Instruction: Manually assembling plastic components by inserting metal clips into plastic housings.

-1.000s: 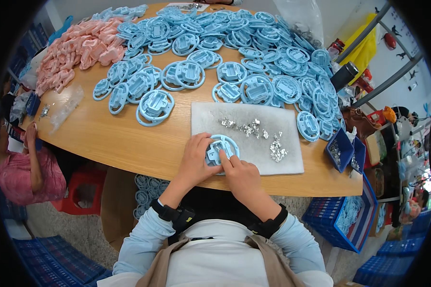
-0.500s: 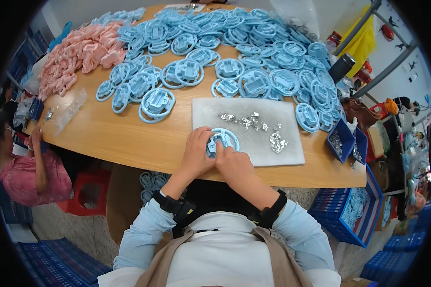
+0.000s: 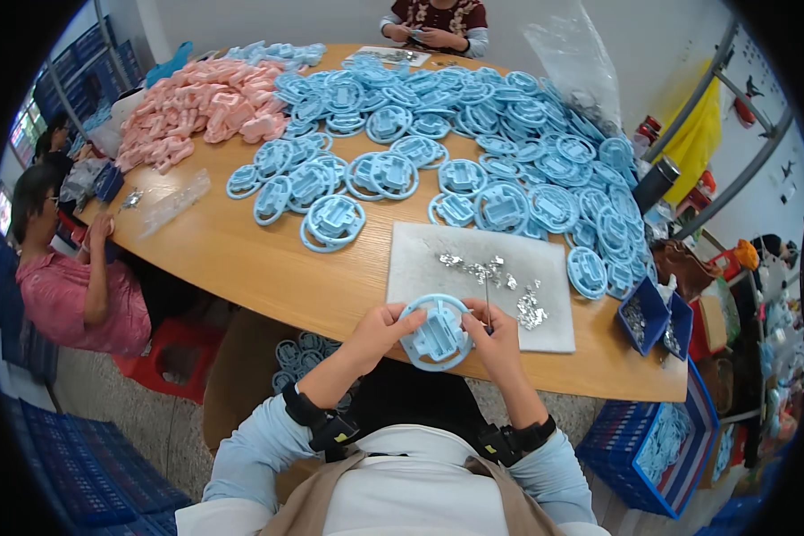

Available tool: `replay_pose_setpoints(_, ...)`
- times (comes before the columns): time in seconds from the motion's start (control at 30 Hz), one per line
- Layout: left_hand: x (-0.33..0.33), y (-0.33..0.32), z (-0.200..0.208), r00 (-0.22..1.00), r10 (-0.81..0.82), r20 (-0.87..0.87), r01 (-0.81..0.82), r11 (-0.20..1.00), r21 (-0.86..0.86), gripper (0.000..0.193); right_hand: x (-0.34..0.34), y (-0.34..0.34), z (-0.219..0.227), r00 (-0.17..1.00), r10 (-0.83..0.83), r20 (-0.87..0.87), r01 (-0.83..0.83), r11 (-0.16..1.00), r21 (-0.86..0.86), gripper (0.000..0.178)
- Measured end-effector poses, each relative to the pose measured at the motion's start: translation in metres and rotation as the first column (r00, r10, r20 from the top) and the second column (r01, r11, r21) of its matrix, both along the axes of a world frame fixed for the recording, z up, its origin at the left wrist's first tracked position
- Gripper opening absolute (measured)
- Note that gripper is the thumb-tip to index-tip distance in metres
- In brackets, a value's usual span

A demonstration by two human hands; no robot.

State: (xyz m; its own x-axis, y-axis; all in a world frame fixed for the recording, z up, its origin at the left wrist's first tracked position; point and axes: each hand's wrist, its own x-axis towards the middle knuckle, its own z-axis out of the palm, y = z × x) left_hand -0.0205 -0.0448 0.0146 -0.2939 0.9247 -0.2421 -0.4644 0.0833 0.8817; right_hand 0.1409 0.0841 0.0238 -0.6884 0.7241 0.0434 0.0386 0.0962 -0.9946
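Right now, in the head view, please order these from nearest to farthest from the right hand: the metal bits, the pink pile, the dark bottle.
1. metal bits: on the grey mat, just beyond the right hand.
2. dark bottle: far right.
3. pink pile: far left.

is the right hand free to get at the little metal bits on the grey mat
Probably yes: the right hand sits just below the metal bits on the grey mat, nothing between, though it steadies the blue ring part.
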Motion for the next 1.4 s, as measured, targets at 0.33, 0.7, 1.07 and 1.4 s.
replay_pose_setpoints(0.33,-0.027,-0.034,0.014,0.982,-0.189,-0.014,0.180,0.955,-0.236,0.033,-0.015,-0.026,0.007,0.992,0.124,0.024,-0.125,0.989,0.076,0.021)
replay_pose_setpoints(0.7,-0.012,-0.136,-0.023,0.904,0.378,0.198,-0.347,0.922,-0.172,0.031,-0.046,-0.073,-0.016,0.808,0.589,0.023,-0.589,0.806,0.051,0.038)
replay_pose_setpoints(1.07,-0.044,-0.241,-0.115,0.839,0.532,-0.115,-0.526,0.739,-0.422,0.034,-0.040,-0.044,-0.005,0.862,0.497,0.103,-0.507,0.834,0.219,0.034)
replay_pose_setpoints(1.4,-0.103,-0.105,0.040,0.217,0.094,-0.972,-0.426,0.905,-0.008,0.027,-0.012,-0.025,-0.011,0.928,0.338,0.158,-0.364,0.913,0.183,0.018)
